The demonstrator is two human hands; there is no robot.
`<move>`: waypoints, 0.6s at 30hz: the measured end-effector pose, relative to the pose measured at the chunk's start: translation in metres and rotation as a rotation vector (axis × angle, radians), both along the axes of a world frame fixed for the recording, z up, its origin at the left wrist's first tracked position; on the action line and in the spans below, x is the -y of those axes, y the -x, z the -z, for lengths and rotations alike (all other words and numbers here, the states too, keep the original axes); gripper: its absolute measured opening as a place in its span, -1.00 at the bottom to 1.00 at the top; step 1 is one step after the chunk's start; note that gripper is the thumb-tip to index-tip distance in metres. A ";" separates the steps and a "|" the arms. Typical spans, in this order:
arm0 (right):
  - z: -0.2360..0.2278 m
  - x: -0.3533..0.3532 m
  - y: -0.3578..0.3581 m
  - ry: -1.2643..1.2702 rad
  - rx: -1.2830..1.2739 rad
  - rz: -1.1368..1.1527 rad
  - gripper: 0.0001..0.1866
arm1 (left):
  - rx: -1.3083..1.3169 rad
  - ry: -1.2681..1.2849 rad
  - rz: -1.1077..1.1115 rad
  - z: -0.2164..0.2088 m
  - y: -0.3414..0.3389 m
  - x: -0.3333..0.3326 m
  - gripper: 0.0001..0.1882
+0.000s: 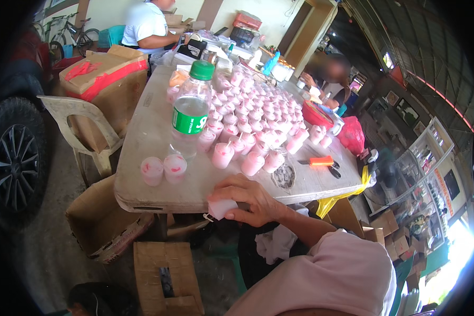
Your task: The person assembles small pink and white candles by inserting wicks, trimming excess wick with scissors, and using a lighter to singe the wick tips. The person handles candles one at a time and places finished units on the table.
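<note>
I've R grip [252, 201] closed round a pale-pink candle [222, 209], tipped at the near edge of the scuffed table [192, 190]; prob. smooth wax, bit blurry. Stubby cylindrical candles [223, 156] w/ wicks crowd beyond, nr a clear plastic bottle [186, 117]. Can't tell L grip, out of frame.

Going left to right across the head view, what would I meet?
Vehicle wheel → pale plastic chair → green-capped bottle → right hand holding a pale pink candle → orange-handled tool → pinkish-red bag.
</note>
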State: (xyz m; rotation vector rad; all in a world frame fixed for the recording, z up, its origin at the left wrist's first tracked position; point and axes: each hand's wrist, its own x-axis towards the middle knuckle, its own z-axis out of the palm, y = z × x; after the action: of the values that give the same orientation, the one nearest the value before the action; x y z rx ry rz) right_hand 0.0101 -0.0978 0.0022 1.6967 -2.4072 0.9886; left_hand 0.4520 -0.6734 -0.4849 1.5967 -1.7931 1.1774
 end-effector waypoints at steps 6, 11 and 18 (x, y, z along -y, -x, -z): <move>0.001 0.000 0.001 0.006 -0.006 -0.012 -0.50 | 0.002 -0.020 -0.009 0.002 -0.005 -0.001 -0.66; 0.002 -0.001 0.001 -0.005 -0.027 -0.002 -0.51 | 0.018 -0.024 0.012 0.000 -0.004 0.004 -0.65; 0.000 0.000 0.002 -0.026 -0.055 -0.020 -0.56 | 0.031 -0.037 0.016 0.003 -0.006 0.005 -0.63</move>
State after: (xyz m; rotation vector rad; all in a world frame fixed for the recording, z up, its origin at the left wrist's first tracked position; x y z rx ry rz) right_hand 0.0080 -0.0973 0.0024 1.7354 -2.3837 0.9044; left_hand 0.4576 -0.6785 -0.4883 1.5905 -1.8538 1.1743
